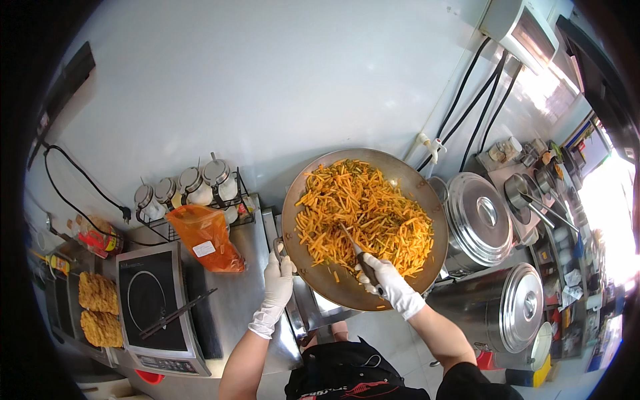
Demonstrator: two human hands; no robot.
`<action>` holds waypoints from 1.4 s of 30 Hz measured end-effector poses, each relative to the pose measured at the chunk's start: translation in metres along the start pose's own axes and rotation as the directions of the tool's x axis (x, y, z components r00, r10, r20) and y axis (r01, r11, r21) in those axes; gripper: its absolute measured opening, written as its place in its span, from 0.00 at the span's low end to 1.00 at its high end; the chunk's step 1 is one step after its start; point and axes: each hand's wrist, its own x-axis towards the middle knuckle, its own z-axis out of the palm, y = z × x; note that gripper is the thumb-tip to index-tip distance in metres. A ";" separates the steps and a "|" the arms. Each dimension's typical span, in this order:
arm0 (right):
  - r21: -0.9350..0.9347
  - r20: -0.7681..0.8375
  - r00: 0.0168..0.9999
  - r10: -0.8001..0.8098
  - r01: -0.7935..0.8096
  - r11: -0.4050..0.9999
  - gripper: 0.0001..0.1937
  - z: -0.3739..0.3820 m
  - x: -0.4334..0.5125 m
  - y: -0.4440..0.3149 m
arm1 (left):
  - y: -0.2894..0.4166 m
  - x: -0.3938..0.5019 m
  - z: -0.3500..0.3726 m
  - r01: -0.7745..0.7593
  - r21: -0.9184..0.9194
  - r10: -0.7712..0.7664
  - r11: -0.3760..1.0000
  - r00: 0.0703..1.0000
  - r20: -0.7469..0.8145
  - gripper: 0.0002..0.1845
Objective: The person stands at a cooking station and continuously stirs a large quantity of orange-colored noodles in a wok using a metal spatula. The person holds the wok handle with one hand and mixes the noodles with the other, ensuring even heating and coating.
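Note:
A wide metal wok (320,295) holds a heap of orange shredded vegetable strips (370,210), with some green pieces among them. My left hand (277,280), in a white glove, grips the loop handle (278,245) on the wok's left side. In my gloved right hand (390,282) is the dark handle of a metal cooking utensil (362,255). Its working end is buried in the strips, so its shape cannot be told.
Left of the wok, an orange-filled plastic bag (205,240) leans near a wire rack of seasoning jars (190,185). Chopsticks (177,314) lie across an induction cooker (150,300), beside fried cutlets (100,310). Lidded steel pots (477,220) stand right, below a wall tap (434,147).

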 end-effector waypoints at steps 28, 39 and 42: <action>-0.652 0.088 0.854 0.512 -0.339 0.678 0.23 -0.044 -0.162 -0.118 | -0.004 -0.002 0.001 0.017 -0.102 -0.016 0.995 1.000 0.003 0.19; 0.059 0.039 0.996 0.086 -0.088 0.994 0.25 0.021 0.013 0.000 | 0.008 -0.002 0.003 0.064 -0.033 -0.064 0.997 0.998 0.017 0.18; 0.482 0.335 0.942 0.024 -0.193 0.855 0.25 -0.014 -0.004 0.016 | -0.008 0.000 0.002 -0.014 -0.104 0.013 0.994 1.000 -0.014 0.18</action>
